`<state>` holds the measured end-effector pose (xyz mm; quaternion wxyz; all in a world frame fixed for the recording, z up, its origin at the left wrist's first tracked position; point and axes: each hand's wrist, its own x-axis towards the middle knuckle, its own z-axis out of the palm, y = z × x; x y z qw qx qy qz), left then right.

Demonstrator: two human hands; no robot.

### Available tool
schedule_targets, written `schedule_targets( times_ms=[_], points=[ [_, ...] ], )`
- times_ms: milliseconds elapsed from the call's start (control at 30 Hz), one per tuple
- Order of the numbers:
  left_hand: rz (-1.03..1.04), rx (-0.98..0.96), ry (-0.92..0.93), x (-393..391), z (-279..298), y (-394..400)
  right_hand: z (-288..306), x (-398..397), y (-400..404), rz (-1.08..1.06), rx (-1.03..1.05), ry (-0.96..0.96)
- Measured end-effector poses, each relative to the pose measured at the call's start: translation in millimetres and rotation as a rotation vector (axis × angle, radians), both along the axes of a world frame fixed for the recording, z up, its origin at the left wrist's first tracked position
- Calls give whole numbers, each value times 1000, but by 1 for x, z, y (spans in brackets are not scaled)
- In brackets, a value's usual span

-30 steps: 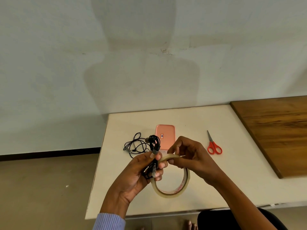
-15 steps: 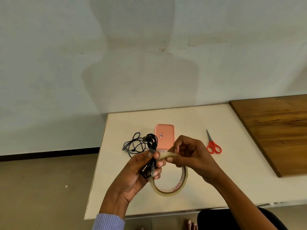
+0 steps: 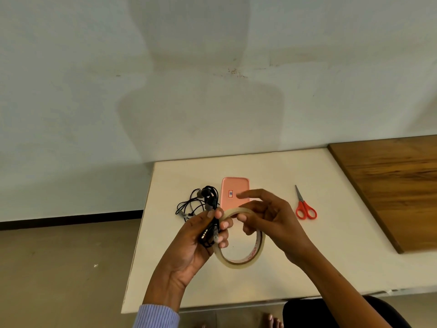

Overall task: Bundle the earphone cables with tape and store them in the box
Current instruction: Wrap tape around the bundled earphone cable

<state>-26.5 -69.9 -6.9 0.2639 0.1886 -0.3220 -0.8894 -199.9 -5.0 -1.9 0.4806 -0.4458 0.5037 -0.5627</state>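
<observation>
Left hand [image 3: 201,235] grips the coiled earphone cable [image 3: 211,229] – right hand [image 3: 269,218] pinches the tape roll [image 3: 241,261], index finger extended; bare table [image 3: 331,256] lies rightward toward the scissors [image 3: 305,207].

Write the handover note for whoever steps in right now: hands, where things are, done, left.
Left hand: grips the coiled earphone bundle.
Right hand: on the tape roll, fingers partly spread; exact hold unclear.
On the table: second earphone loose, pink box closed, scissors untouched.
Done: one cable coiled.
Left: tape this bundle, cut, bundle the other, box both.
</observation>
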Motion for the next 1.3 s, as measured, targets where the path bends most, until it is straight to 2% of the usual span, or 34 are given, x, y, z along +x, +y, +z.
schedule_targets(
  times_ms=[133,300,467,600,667,767,867,933,1033,1067,1200,1300],
  points=[
    [8,-4,-19,-1,0,0,-2,-1,0,79,10,85],
    [28,14,-6,-5,0,1,-2,4,-3,-98,-14,29],
    [39,4,-33,-7,3,2,-5,5,-4,-251,-34,60],
    [-11,7,-94,1,5,3,-13,4,-4,-355,-56,387],
    [-63,38,-58,5,7,2,-18,-1,-4,-418,-58,535],
    [-69,54,-26,8,6,-1,-24,-5,-3,-330,-95,709],
    [-54,37,-37,7,4,1,-25,0,-3,-145,-21,630],
    [-30,46,-50,5,3,1,-23,1,-3,-115,61,501],
    [50,69,-95,2,5,2,-16,6,-2,-110,39,374],
    [84,77,-113,1,7,3,-15,9,-1,-88,16,431],
    [170,51,-172,-3,11,4,-20,18,0,-42,0,884],
    [238,62,-208,-6,6,2,-22,17,1,-105,-87,1004]
  ],
)
